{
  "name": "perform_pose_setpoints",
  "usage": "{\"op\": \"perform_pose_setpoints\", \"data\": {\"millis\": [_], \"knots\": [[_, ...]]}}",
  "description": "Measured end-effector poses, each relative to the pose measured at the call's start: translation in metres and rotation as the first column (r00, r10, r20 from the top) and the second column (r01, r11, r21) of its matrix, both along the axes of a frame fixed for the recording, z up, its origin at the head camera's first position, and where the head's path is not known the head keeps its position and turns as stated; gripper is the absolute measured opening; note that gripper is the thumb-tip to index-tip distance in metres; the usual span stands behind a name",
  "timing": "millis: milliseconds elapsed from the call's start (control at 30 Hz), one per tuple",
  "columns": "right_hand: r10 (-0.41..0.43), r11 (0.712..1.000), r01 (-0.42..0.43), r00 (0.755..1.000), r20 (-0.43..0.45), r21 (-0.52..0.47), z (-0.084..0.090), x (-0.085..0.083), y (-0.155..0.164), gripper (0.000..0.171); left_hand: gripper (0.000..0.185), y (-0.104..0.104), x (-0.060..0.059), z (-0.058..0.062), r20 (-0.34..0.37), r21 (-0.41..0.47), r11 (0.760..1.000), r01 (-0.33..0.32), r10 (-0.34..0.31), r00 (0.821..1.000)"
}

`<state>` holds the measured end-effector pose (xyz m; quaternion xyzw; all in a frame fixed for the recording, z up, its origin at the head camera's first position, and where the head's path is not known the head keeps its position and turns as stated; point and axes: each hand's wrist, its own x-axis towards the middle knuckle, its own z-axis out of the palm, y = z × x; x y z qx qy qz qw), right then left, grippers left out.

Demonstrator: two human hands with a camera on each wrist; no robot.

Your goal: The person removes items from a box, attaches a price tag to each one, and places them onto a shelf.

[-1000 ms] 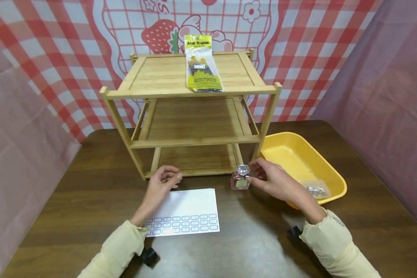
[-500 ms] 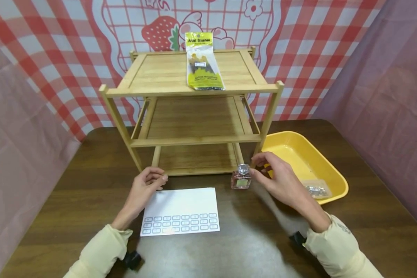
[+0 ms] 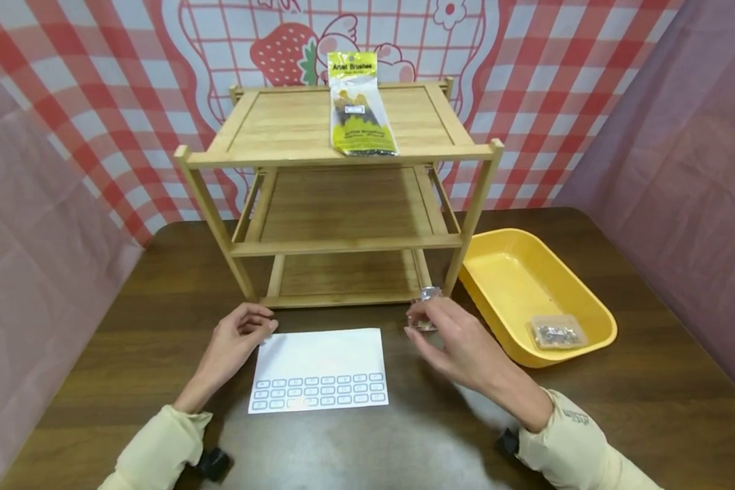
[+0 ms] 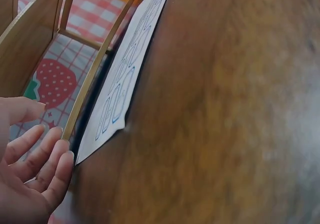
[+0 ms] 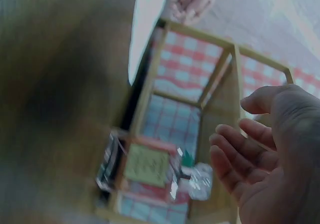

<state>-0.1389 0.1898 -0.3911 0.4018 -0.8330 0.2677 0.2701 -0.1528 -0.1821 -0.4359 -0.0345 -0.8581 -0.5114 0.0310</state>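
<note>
Both hands are over the dark wooden tabletop, in front of the bamboo shelf rack. Right hand sits at about 5 o'clock from the small perfume bottle, palm turned inward, fingers relaxed and gently curved, holding nothing. From the head view the hand covers most of the bottle, so only its clear faceted cap pokes out above the knuckles. The right wrist view shows the gap better: the bottle, with a pale label on a pinkish body, stands just beside the fingertips, not touching them, close to the rack's front right leg. That view is pretty blurry though.

Left hand hovers at the 9 o'clock edge of the white sticker sheet, fingers loosely curled, empty too. Can't tell if they touch the paper's corner; in the left wrist view they look just off it.

Over at 3 o'clock is a yellow tray with a small clear packet in it, contents too small to make out. A pack of artist brushes lies on the rack's top shelf.
</note>
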Motion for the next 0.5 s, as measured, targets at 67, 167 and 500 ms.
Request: {"op": "perform_pose_setpoints", "data": {"millis": [67, 167, 500], "knots": [[0.01, 1.0, -0.01, 0.999, 0.031, 0.003, -0.005, 0.0, -0.006, 0.025, 0.021, -0.002, 0.0, -0.001, -0.019, -0.039, 0.999, -0.004, 0.004, 1.0], [0.012, 1.0, -0.012, 0.996, 0.088, 0.0, -0.013, -0.002, -0.013, 0.025, 0.019, -0.003, 0.001, -0.002, -0.045, -0.081, 0.997, -0.001, -0.003, 0.999], [-0.038, 0.999, 0.036, 0.976, 0.212, 0.016, -0.027, -0.008, -0.029, 0.024, 0.015, -0.004, 0.003, -0.007, -0.11, -0.153, 0.988, 0.03, -0.047, 0.993]]}}
